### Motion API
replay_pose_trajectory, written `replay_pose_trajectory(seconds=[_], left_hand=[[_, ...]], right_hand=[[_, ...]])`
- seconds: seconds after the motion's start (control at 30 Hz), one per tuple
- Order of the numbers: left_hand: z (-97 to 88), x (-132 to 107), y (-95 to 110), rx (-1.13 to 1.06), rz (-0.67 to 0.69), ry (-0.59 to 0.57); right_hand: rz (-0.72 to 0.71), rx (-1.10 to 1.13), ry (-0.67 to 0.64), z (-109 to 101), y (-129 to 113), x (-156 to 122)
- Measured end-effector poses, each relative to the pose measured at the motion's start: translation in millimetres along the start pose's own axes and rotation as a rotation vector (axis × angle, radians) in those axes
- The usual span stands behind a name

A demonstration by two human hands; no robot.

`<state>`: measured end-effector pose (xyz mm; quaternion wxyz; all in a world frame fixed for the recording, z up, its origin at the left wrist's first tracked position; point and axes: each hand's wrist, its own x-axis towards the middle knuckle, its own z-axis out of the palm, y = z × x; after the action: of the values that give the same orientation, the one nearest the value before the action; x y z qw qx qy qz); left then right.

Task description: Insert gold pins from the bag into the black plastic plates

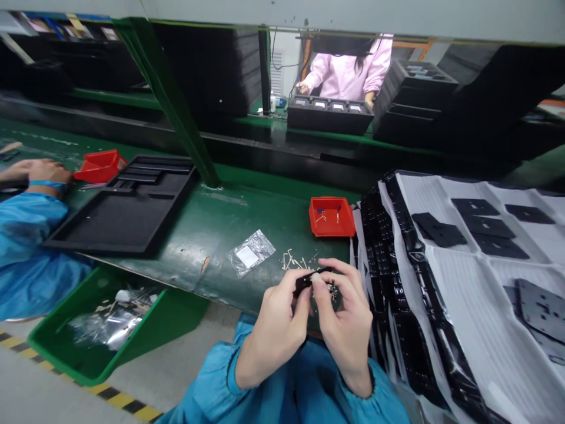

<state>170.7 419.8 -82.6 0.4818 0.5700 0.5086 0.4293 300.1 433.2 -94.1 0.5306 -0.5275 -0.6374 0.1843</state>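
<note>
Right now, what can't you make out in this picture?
In the head view:
Much of the black part: covered by the left hand and right hand.
Text on the white label: too small and blurred.
Blue-sleeved co-worker: mostly cut off by the left edge.

1. The bench (265, 206) is green and glossy, with scuffs and a brown chipped patch (205, 264) at its front edge, left of the clear bag (260, 244).
2. The clear bag itself lies flat on it, bearing a white label.
3. Small pale pieces (289, 260) are scattered loosely just right of the clear bag.
4. A red bin (332, 229) sits farther back and to the right of the clear bag.
5. A shallow black tray (128, 221) with compartments lies left of the clear bag.
6. Another red bin (99, 167) rests well left of the clear bag, beyond the tray.
</note>
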Motion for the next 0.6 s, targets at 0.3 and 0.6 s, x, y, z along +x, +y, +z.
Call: replay_pose_trajectory(seconds=[0.3,0.6], left_hand=[[-2.3,-5,12,0.038,0.113,0.02],[1.5,-10,14,0.088,0.114,0.162]], right_hand=[[-0.093,-0.085,0.074,-2,-13,-3],[-0.032,-0.103,0.145,-4,-23,-11]])
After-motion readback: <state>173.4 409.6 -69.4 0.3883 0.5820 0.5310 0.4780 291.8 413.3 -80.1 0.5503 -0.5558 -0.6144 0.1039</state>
